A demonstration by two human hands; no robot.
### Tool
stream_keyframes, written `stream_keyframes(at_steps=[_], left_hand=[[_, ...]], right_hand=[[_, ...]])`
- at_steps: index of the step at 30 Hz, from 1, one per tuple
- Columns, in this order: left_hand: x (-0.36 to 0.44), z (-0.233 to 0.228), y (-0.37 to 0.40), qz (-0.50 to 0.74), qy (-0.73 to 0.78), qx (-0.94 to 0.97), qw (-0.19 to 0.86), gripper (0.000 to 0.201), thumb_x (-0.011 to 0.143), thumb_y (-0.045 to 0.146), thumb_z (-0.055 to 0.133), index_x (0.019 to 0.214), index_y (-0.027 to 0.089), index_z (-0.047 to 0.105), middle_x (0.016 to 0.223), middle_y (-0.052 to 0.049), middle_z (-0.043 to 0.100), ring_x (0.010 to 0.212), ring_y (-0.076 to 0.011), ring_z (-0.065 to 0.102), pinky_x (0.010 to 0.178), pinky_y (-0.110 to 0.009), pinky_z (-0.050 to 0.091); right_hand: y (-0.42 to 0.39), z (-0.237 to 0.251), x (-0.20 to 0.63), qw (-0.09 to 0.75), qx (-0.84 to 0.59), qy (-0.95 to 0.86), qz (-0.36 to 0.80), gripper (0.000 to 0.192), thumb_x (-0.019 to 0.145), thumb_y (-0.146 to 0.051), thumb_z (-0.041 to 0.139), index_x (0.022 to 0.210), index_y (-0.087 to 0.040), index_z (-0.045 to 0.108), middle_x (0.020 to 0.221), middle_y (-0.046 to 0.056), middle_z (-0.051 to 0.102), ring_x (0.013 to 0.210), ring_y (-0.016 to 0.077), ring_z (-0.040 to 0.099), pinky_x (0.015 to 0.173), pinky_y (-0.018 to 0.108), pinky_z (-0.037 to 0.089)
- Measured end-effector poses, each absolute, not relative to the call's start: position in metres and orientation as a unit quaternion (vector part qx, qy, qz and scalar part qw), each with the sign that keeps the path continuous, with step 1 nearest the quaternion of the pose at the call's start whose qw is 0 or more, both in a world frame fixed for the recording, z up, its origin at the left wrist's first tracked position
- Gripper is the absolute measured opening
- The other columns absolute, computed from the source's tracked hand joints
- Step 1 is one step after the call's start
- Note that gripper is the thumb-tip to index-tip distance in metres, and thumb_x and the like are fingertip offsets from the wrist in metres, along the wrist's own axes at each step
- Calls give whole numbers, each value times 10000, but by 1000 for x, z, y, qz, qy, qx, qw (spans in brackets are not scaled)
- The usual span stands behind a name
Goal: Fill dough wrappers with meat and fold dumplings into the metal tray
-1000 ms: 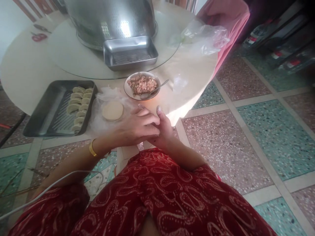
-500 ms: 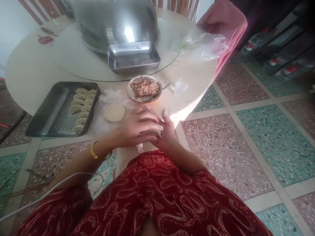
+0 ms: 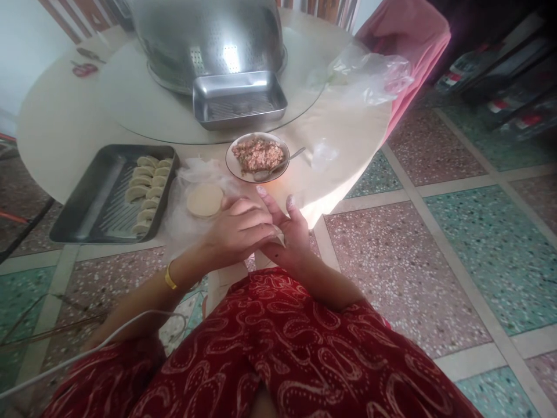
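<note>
pale dough wrapper (image 3: 278,235) pinched between curled left hand (image 3: 237,229) and half-open right hand (image 3: 289,235)

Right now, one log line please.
left hand over right hand, pinching dumpling | wrapper stack beside | filling bowl ahead

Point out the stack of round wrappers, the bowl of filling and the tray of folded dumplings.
stack of round wrappers (image 3: 204,200), head view, middle of top disc
bowl of filling (image 3: 238,168), head view, left rim
tray of folded dumplings (image 3: 93,200), head view, bare ridged floor
</note>
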State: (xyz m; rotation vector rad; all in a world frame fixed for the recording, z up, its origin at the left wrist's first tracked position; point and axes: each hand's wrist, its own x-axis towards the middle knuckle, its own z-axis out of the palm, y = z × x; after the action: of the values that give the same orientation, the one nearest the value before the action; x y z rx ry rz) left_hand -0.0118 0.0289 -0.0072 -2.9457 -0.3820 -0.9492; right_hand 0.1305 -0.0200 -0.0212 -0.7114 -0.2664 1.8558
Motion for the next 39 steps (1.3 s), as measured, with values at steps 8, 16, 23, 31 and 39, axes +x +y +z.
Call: stream_keyframes(at_steps=[8,16,23,31,39], left_hand=[[-8,-5,30,-313,-106,-944,-7,151,972,265,537,909,245,673,892,-2,699,861,-170,577,797,-345,431],[-10,-9,31,-254,-123,-958,-49,264,1002,311,452,902,267,692,918,2,700,846,-185,569,788,-365,403],[-7,-7,31,-252,-112,-959,-61,256,995,324,469,865,269,682,902,9,694,834,-195,563,784,-364,390],[-8,-8,27,-252,-118,-959,-53,197,986,317,511,953,262,697,977,2,682,862,-188,576,786,-358,405],[-7,-9,29,-234,-99,-965,-69,224,963,350,533,847,278,711,1015,3,692,886,-205,544,794,-370,441]], right_hand=[[-17,-31,128,557,-209,-50,802,598,950,-632,256,1312,-272,566,901,10,726,717,150,654,646,286,561],[-19,-35,128,553,-213,-75,802,564,952,-594,290,1298,-254,580,939,26,731,762,163,661,670,298,572],[-18,-34,126,556,-218,-55,800,598,963,-604,239,1287,-239,583,877,27,724,680,146,642,593,270,539],[-18,-35,125,553,-213,-61,803,575,977,-542,196,1256,-229,588,887,41,719,773,161,663,656,296,552],[-19,-38,123,556,-205,-86,801,559,960,-568,228,1188,-234,613,988,43,705,937,179,662,776,321,576]])
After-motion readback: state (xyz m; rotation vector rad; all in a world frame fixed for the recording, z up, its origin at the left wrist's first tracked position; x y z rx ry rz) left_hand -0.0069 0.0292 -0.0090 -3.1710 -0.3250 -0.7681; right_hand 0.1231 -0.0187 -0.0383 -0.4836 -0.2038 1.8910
